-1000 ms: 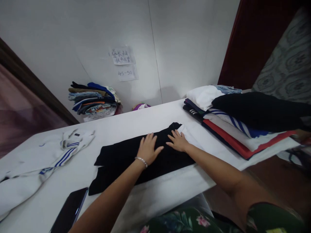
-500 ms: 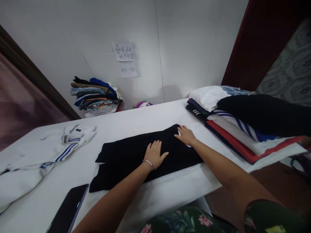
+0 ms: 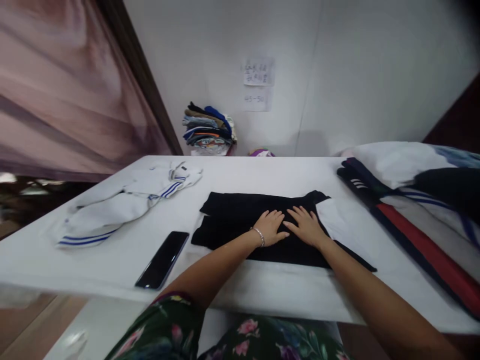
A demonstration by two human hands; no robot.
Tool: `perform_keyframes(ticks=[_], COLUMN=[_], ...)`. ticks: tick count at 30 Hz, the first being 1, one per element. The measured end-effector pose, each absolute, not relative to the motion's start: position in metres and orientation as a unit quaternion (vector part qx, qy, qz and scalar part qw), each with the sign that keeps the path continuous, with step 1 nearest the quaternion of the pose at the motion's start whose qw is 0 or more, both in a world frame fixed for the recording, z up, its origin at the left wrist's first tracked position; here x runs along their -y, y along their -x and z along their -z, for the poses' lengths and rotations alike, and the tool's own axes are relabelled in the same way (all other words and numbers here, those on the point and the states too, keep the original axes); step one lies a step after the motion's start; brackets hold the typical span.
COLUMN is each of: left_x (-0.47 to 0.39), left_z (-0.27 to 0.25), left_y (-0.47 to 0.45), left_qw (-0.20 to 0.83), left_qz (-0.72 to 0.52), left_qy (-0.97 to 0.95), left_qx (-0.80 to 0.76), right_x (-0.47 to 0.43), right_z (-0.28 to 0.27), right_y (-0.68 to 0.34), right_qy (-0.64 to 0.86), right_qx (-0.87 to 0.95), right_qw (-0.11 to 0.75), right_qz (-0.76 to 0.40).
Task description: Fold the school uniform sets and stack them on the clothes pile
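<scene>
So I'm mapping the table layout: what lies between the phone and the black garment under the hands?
Nothing: in the head view only bare white table separates the phone from the black garment, which both hands press flat.

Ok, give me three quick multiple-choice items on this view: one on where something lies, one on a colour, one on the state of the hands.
1. Where does the phone lie?
A. on the black garment
B. on the table, left of the black garment
C. on the stack at the right

2. What colour are the stripes on the white garment?
A. blue
B. red
C. green

3. How are the hands?
A. both lifted off the table
B. one holding the phone
C. both flat on the black garment

Answers:
1. B: it rests on the bare table near the front edge, apart from the black garment.
2. A: blue bands show at its hem and collar.
3. C: the left hand and right hand lie palm down, side by side, on the cloth.
</scene>
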State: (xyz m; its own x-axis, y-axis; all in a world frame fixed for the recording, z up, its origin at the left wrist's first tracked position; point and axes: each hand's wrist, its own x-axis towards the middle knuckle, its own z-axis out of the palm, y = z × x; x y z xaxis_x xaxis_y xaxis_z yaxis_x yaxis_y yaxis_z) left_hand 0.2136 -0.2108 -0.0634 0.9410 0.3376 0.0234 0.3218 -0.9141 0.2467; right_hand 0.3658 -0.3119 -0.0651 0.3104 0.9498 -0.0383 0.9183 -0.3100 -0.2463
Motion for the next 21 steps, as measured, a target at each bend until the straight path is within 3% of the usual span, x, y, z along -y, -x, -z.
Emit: perform_keyframes(ticks=[3, 7, 10, 21], left_x=[0.179, 0.122, 0.092, 0.098], left_z=[0.048, 0.033, 0.033, 0.032], left_y=[-0.178, -0.107, -0.066, -0.068], left_qw=[0.121, 0.101, 0.215, 0.441], left_qz=[-0.061, -0.166, -0.16, -0.208], left_qy=[-0.962, -0.83, -0.708, -0.614], left_qx=[-0.238, -0.522, -0.654, -0.62], right_x=[0.313, 0.312, 0.312, 0.311], right_z=[0.072, 0.072, 0.073, 0.073], right_y=[-0.367, -0.369, -0.369, -0.369], right_qy=[0.806, 0.808, 0.808, 0.808], right_qx=[0.58, 0.579, 0.58, 0.58], right_qw=[0.091, 0.087, 0.086, 0.084], right_qz=[-0.072, -0.063, -0.056, -0.062])
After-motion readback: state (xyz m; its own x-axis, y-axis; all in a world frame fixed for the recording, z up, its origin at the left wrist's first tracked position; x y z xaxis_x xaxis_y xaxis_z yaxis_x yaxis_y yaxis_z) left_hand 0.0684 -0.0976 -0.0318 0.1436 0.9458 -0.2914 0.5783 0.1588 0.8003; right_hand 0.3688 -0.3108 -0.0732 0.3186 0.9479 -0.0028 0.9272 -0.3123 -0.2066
